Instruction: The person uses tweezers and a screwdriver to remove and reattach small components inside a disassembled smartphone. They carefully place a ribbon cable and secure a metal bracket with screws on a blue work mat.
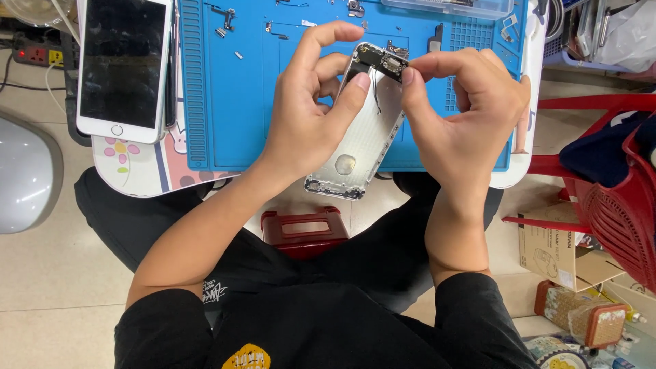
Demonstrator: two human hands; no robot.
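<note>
Left hand (304, 116) gripping silver phone shell (362, 143), right hand (465, 113) pinching its top part, fingers hiding detail.

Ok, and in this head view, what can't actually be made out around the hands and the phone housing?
- Head view: the part pinched at the top of the silver phone housing is mostly covered by the right hand fingertips.
- The housing's left edge is hidden behind the left hand.
- Loose parts on the blue mat are too small to identify.
- The clear tray is cut off by the top edge.
</note>
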